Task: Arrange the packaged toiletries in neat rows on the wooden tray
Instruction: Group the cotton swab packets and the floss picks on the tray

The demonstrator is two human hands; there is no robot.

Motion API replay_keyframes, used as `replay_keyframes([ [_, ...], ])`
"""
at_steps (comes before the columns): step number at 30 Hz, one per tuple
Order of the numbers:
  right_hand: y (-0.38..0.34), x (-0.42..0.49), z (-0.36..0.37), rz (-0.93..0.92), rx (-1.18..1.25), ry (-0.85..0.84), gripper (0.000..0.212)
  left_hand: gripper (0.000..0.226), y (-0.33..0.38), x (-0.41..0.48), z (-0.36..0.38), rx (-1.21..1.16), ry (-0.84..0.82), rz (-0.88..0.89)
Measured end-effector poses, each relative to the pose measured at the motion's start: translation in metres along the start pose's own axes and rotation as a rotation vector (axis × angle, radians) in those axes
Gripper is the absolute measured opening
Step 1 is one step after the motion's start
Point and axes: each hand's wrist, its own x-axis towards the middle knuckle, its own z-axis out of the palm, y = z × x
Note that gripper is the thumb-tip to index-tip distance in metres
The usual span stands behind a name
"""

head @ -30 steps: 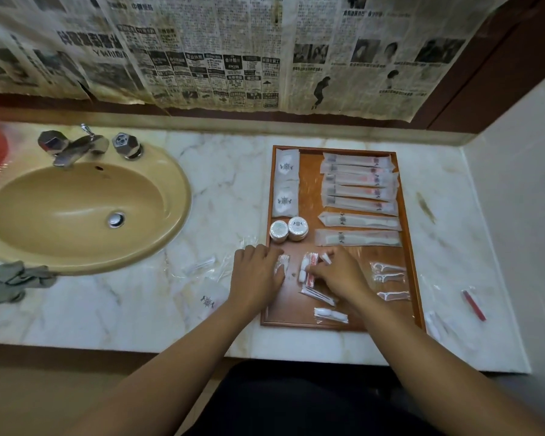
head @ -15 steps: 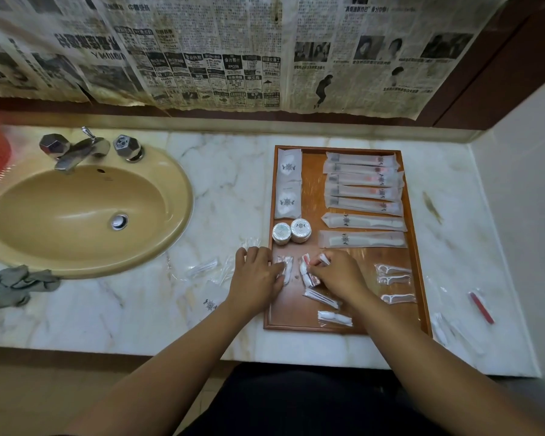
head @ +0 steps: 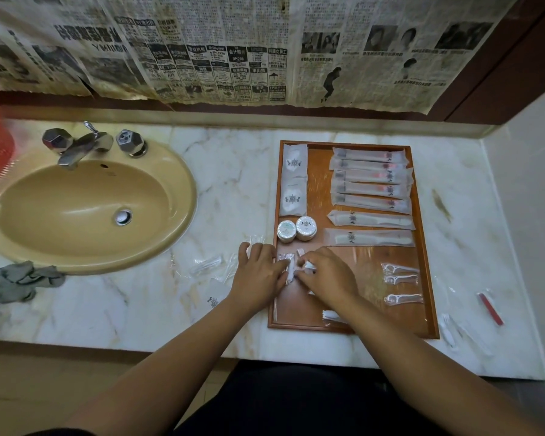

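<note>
Head: left hand (head: pixel 259 275), right hand (head: pixel 328 275) pinch crinkly sachets (head: pixel 289 269).

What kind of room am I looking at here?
Probably a hotel or guesthouse bathroom: a marble counter with a sink and faucet, plus a wooden tray of packaged toiletries.

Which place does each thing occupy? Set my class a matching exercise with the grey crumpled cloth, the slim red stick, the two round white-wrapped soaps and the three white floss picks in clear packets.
Things
1. grey crumpled cloth
2. slim red stick
3. two round white-wrapped soaps
4. three white floss picks in clear packets

Places
A. on the marble counter, right of the wooden tray
B. on the tray, against its left rim
C. on the counter, by the beige sink's near-left rim
D. on the tray, near its right rim

Pairs: 1-C; 2-A; 3-B; 4-D
</note>
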Motion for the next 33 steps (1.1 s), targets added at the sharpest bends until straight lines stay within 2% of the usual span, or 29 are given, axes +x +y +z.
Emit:
replay_keyframes([
  [3, 0.002, -0.003, -0.007, -0.020, 0.131, 0.025, 0.029, 0.018, 0.000, -0.001, 0.001, -0.003, 0.002, -0.019],
  [5, 0.007, -0.004, -0.010, -0.038, 0.075, 0.070, 0.027, 0.019, 0.001, -0.001, 0.001, -0.009, 0.002, -0.033],
  [10, 0.010, -0.003, -0.007, -0.090, -0.036, -0.105, 0.037, 0.020, 0.001, -0.001, 0.000, -0.030, -0.012, -0.076],
  [15, 0.005, -0.003, -0.004, -0.127, -0.117, -0.107, 0.038, 0.019, 0.002, 0.000, -0.002, -0.031, -0.035, -0.115],
  [22, 0.004, 0.001, -0.001, -0.120, -0.353, 0.048, 0.043, 0.023, 0.002, 0.001, -0.001, -0.041, -0.060, -0.120],
  [30, 0.010, 0.003, -0.003, -0.141, -0.252, -0.091, 0.052, 0.026, 0.001, 0.000, 0.004, -0.055, -0.046, -0.122],
  [33, 0.008, 0.000, -0.007, -0.123, -0.105, -0.102, 0.054, 0.024, 0.001, 0.001, 0.005, -0.070, -0.031, -0.124],
])
